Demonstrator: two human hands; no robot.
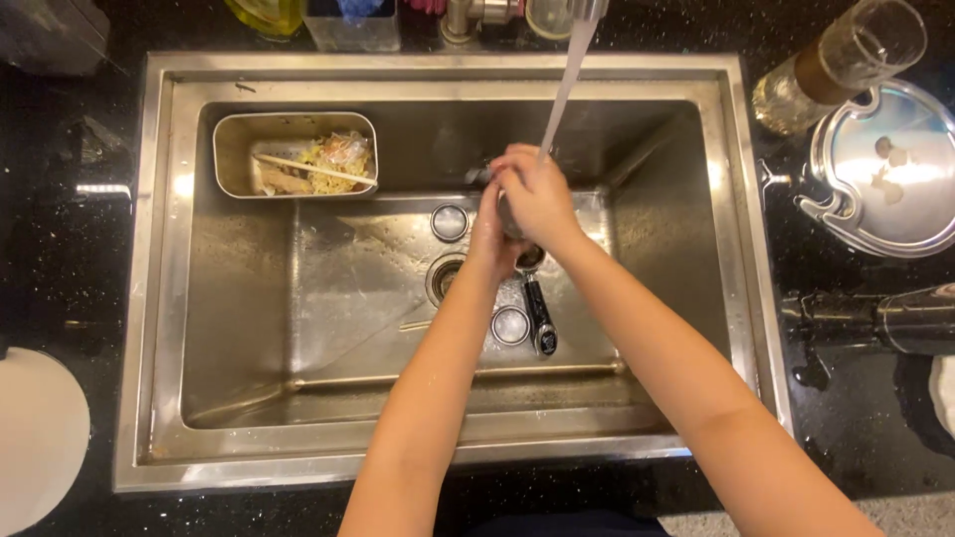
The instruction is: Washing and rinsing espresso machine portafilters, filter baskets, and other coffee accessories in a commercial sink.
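Midway, it seems, both hands, left hand [489, 234] and right hand [532, 194], are closed around a dark-handled utensil [538, 313] under the running water [565, 89] over the sink [159, 298], while the scrap-filled strainer basket [231, 149] remains uncleared.

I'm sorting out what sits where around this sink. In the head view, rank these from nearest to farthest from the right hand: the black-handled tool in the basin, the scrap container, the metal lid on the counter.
1. Black-handled tool, just below the right hand, mid-basin.
2. Scrap container, back-left corner of the sink.
3. Metal lid, on the right counter.
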